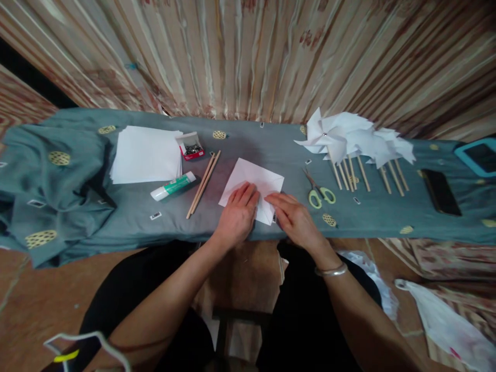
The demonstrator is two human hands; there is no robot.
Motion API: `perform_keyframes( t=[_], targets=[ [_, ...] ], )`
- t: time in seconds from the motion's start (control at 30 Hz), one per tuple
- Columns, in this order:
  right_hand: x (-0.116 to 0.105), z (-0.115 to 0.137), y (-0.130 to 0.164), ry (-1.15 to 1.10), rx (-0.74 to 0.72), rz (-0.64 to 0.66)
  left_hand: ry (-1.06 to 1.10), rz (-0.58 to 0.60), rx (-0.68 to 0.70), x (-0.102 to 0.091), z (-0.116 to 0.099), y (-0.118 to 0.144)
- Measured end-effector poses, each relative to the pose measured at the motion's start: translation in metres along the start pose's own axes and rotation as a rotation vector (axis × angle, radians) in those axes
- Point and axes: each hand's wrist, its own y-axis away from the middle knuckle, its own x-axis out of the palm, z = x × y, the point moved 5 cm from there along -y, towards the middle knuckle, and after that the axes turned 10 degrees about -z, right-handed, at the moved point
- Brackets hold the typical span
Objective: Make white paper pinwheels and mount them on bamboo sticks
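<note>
A square sheet of white paper (242, 171) with diagonal creases lies on the cloth in front of me, turned at an angle. My left hand (238, 212) rests on its lower part, fingers stretched out and pressing it down. My right hand (292, 217) touches the paper's right side with its index finger extended; its other fingers are partly hidden under the hand. Two wooden sticks (204, 183) lie left of the sheet. To the right are scissors (321, 196) with light green handles, their blades slightly apart.
A paper stack (145, 155), a small red-and-white box (190, 147) of metal pins and a glue stick (173, 186) lie to the left. Several white pinwheels (349, 137) on sticks, a black phone (440, 191) and a blue-framed device (480, 156) are right. Bunched cloth (81, 181) covers the left end.
</note>
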Motion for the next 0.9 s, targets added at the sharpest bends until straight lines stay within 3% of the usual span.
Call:
perform_keyframes(
  t=[0.37, 0.9],
  targets=[
    [0.006, 0.015, 0.007, 0.116, -0.111, 0.089, -0.005, 0.003, 0.013, 0.002, 0.000, -0.001],
    [-0.004, 0.020, 0.032, 0.041, -0.163, 0.037, -0.019, -0.011, 0.024, 0.002, 0.000, -0.001]
  ],
)
